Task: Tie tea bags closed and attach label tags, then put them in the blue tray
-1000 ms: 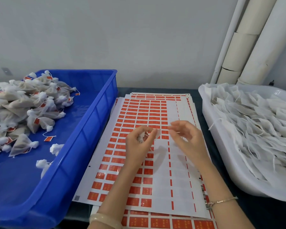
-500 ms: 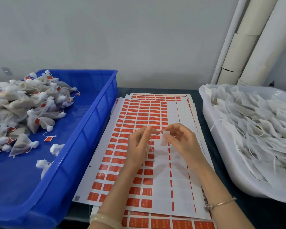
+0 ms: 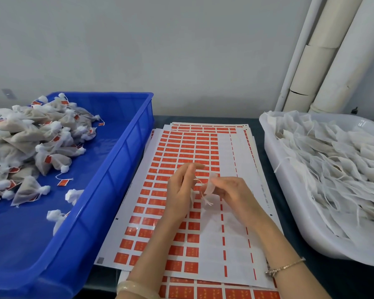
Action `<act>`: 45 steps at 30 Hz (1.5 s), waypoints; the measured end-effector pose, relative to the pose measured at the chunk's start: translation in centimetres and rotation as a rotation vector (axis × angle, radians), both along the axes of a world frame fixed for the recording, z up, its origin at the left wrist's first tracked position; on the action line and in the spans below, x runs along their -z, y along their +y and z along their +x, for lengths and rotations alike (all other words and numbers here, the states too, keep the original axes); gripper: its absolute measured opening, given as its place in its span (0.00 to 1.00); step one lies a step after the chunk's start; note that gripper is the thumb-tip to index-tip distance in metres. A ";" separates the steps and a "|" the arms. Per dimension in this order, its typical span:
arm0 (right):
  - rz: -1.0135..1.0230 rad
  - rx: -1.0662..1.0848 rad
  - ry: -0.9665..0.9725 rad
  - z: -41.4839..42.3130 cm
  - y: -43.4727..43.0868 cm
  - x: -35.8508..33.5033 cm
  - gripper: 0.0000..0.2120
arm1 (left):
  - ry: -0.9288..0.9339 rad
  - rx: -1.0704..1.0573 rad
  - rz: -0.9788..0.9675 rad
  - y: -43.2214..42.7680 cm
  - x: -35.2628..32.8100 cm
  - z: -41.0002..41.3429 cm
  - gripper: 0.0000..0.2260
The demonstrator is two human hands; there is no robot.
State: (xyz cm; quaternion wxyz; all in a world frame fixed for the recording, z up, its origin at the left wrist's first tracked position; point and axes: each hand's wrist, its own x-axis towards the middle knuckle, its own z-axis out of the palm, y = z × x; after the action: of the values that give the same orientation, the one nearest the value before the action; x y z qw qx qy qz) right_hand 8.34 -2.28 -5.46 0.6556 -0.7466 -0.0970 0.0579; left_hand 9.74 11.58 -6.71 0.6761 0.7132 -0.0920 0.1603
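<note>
Pale pipes (image 3: 358, 50) rise against the grey wall (image 3: 160, 50) at right; perhaps a socket (image 3: 8, 93) far left.

A thin line of digits (image 3: 267, 197) runs along the right margin of the top label sheet (image 3: 235, 234), too blurred to read surely. The orange labels (image 3: 190, 266) bear yellow marks too small to read.

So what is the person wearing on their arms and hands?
The left hand has a smooth, pale cream bangle at its wrist; the right hand has a thin gold-coloured chain bracelet. No sleeves, gloves or rings show.
</note>
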 end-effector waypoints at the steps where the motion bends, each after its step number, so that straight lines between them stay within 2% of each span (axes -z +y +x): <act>1: 0.086 0.026 0.024 0.1 -0.2 -0.1 0.19 | -0.002 0.006 0.007 0.0 0.0 0.0 0.12; 5: 0.359 0.061 0.126 0.4 -1.0 -0.4 0.22 | -0.013 -0.002 0.057 0.1 0.3 0.1 0.12; 10: 0.343 0.065 0.161 0.6 -0.8 -0.3 0.23 | -0.005 -0.022 0.054 0.1 0.7 0.4 0.16; 13: 0.233 0.069 0.139 0.7 -0.8 0.0 0.21 | 0.000 -0.017 0.042 0.0 0.6 0.4 0.18; 17: 0.038 -0.067 0.117 0.4 -0.5 0.1 0.26 | 0.012 -0.009 0.019 0.0 0.5 0.4 0.19; 19: -0.069 -0.147 0.088 -0.2 -0.1 0.0 0.26 | 0.003 -0.024 0.030 0.1 0.5 0.4 0.19; 24: -0.201 -0.153 -0.003 -0.4 0.3 0.6 0.31 | 0.055 -0.059 0.044 0.1 0.6 0.5 0.19; 28: -0.140 -0.085 0.082 -0.1 -0.2 0.2 0.24 | 0.086 -0.059 0.023 0.2 0.5 0.6 0.20; 32: -0.134 -0.015 0.119 0.5 -0.9 0.1 0.30 | 0.112 -0.029 0.042 0.3 0.5 0.5 0.19; 39: 0.109 0.130 0.158 0.9 -1.8 -0.4 0.31 | 0.058 0.118 0.206 0.5 0.9 0.3 0.03; 42: 0.182 0.183 0.168 1.0 -2.1 -0.4 0.29 | 0.038 0.136 0.241 0.6 1.1 0.4 0.03; 45: 0.166 0.211 0.182 1.2 -2.4 -0.4 0.25 | 0.024 0.152 0.245 0.6 1.1 0.3 0.04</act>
State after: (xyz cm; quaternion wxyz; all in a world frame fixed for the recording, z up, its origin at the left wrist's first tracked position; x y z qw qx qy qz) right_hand 9.57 -4.64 -5.07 0.7235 -0.6876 0.0374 0.0479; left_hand 10.04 12.22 -7.81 0.5953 0.7831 -0.1569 0.0877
